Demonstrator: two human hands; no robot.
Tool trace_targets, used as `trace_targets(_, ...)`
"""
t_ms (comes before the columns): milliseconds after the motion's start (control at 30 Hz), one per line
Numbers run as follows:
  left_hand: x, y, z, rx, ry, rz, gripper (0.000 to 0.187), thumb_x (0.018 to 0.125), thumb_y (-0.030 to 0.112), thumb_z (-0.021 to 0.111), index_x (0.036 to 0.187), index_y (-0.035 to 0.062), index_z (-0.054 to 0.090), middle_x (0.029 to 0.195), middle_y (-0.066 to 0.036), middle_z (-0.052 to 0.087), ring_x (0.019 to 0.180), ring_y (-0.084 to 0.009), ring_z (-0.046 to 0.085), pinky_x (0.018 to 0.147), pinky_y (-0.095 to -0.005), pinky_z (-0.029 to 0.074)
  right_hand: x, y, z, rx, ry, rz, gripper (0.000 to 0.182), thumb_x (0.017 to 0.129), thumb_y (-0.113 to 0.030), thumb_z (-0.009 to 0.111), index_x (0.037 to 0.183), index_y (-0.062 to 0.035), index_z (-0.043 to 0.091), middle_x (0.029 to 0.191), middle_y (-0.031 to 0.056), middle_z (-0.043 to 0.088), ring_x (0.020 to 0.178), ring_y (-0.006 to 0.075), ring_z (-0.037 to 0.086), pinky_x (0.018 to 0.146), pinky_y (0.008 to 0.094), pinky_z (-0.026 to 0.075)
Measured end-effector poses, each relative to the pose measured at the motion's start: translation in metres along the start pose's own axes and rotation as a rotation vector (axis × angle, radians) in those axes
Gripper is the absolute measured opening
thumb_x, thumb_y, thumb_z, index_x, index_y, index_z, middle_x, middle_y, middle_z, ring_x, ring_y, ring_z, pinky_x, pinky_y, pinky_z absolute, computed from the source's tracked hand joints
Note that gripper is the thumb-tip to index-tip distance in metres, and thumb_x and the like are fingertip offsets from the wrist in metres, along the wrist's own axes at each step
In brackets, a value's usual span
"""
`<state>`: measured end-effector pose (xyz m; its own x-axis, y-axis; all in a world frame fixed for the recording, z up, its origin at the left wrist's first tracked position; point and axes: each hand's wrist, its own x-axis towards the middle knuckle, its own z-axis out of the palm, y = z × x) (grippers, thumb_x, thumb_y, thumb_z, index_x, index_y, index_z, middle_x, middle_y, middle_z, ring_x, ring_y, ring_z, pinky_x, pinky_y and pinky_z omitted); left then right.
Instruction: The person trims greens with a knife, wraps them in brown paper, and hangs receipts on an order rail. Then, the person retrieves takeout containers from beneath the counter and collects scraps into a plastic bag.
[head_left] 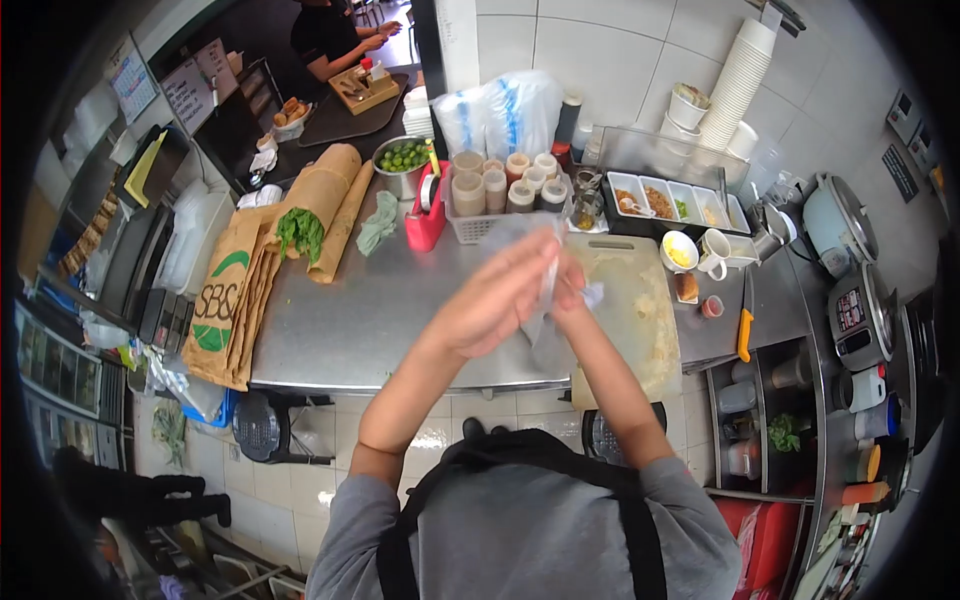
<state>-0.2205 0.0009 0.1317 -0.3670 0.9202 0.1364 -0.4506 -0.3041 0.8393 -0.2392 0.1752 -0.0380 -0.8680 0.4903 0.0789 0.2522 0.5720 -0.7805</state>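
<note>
In front of my chest, over the counter, both my hands meet around a thin sheet of clear plastic [546, 338]. My left hand [503, 292] has its fingers stretched out and laid against the plastic, smeared by motion. Partly hidden behind it, my right hand [571, 288] has its fingers bent around the plastic, part of which sticks out at its right side. The plastic hangs below the hands and also shows above them. Beneath my right forearm lies a stained, pale cutting board [630, 335].
Paper bags [222, 300] and a wrapped leafy bundle [315, 215] lie left on the steel counter [330, 330]. Behind stand a red tape dispenser [427, 215] and a basket of bottles [480, 230]. An orange-handled knife [745, 330] lies right. Another person [335, 40] is beyond the opening.
</note>
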Motion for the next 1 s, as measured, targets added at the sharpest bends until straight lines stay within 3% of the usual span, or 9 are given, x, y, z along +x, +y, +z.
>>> trace_targets(167, -0.032, 0.041, 0.005, 0.106, -0.026, 0.288, 0.036, 0.097, 0.024, 0.037, 0.124, 0.0007, 0.04, 0.114, -0.015, 0.052, 0.095, -0.0226, 0.058, 0.084, -0.0353, 0.046, -0.006, -0.047, 0.04, -0.036, -0.181, -0.411, 0.054, 0.076, -0.028, 0.065, 0.122, -0.0084, 0.046, 0.123, 0.0161, 0.045, 0.115, 0.0307, 0.042, 0.093, 0.0394, 0.04)
trace_targets(300, -0.083, 0.064, 0.019, 0.403, 0.3, 0.405, 0.064, 0.091, 0.031, 0.043, 0.138, -0.0056, 0.019, 0.138, -0.024, 0.028, 0.116, -0.0411, 0.046, 0.079, -0.0455, 0.053, -0.045, -0.118, 0.006, 0.255, -0.347, -0.826, 0.044, 0.073, -0.017, 0.068, 0.112, -0.005, 0.053, 0.118, 0.0132, 0.047, 0.112, 0.0321, 0.043, 0.095, 0.0387, 0.038)
trace_targets(400, -0.114, 0.07, 0.03, 0.521, 0.536, 0.512, 0.053, 0.084, 0.006, 0.041, 0.132, -0.0129, 0.028, 0.134, -0.028, 0.033, 0.104, -0.038, 0.056, 0.058, -0.0334, 0.058, -0.098, -0.161, 0.039, 0.557, -0.695, -0.933, 0.037, 0.078, -0.02, 0.063, 0.111, -0.0051, 0.053, 0.103, 0.0104, 0.051, 0.106, 0.0279, 0.048, 0.093, 0.0364, 0.037)
trace_targets(500, -0.154, 0.06, 0.019, 0.621, 0.485, 0.462, 0.05, 0.079, -0.011, 0.045, 0.129, -0.0101, 0.037, 0.131, -0.026, 0.037, 0.096, -0.0347, 0.061, 0.059, -0.0311, 0.059, -0.153, -0.174, 0.111, 0.551, -1.118, -1.043, 0.036, 0.079, -0.022, 0.06, 0.109, -0.0057, 0.052, 0.104, 0.011, 0.052, 0.105, 0.0272, 0.05, 0.092, 0.0364, 0.038)
trace_targets(700, -0.268, 0.026, -0.01, 0.747, 0.864, 0.316, 0.053, 0.07, -0.007, 0.067, 0.118, -0.0064, 0.048, 0.114, -0.018, 0.051, 0.09, -0.0297, 0.063, 0.063, -0.0305, 0.057, -0.221, -0.172, 0.236, 0.157, -1.498, -1.218, 0.032, 0.08, -0.026, 0.055, 0.106, -0.0069, 0.049, 0.107, 0.0123, 0.054, 0.102, 0.026, 0.052, 0.089, 0.0364, 0.039)
trace_targets(833, -0.334, -0.006, -0.032, 0.54, 1.111, 0.213, 0.056, 0.069, 0.005, 0.074, 0.118, -0.0005, 0.048, 0.117, -0.014, 0.05, 0.105, -0.0284, 0.056, 0.079, -0.0345, 0.053, -0.203, -0.184, 0.253, 0.338, -1.81, -1.344, 0.037, 0.077, -0.027, 0.063, 0.106, -0.005, 0.054, 0.104, 0.0139, 0.06, 0.097, 0.0284, 0.056, 0.085, 0.0364, 0.042)
trace_targets(900, -0.363, -0.023, -0.047, 0.506, 1.102, 0.114, 0.061, 0.067, 0.013, 0.077, 0.12, 0.0031, 0.048, 0.124, -0.011, 0.048, 0.117, -0.0295, 0.049, 0.094, -0.0394, 0.043, -0.153, -0.197, 0.245, 0.406, -1.989, -1.333, 0.032, 0.083, -0.03, 0.061, 0.103, -0.0048, 0.06, 0.102, 0.0132, 0.062, 0.095, 0.0249, 0.059, 0.081, 0.033, 0.044)
trace_targets(933, -0.376, -0.034, -0.057, 0.434, 1.107, 0.076, 0.065, 0.066, 0.009, 0.077, 0.123, 0.0033, 0.046, 0.13, -0.013, 0.045, 0.121, -0.0304, 0.045, 0.097, -0.0406, 0.04, -0.118, -0.195, 0.258, 0.311, -2.089, -1.091, 0.029, 0.087, -0.029, 0.058, 0.103, -0.0061, 0.064, 0.095, 0.0103, 0.066, 0.093, 0.02, 0.061, 0.078, 0.0319, 0.047)
trace_targets(1000, -0.394, -0.061, -0.073, 0.388, 1.112, 0.044, 0.072, 0.064, 0.004, 0.077, 0.127, 0.0043, 0.043, 0.133, -0.013, 0.043, 0.126, -0.0296, 0.039, 0.1, -0.041, 0.037, -0.014, -0.183, 0.28, 0.205, -1.705, -0.468, 0.023, 0.087, -0.024, 0.057, 0.099, -0.0055, 0.065, 0.085, 0.0073, 0.067, 0.078, 0.0176, 0.065, 0.065, 0.0348, 0.053)
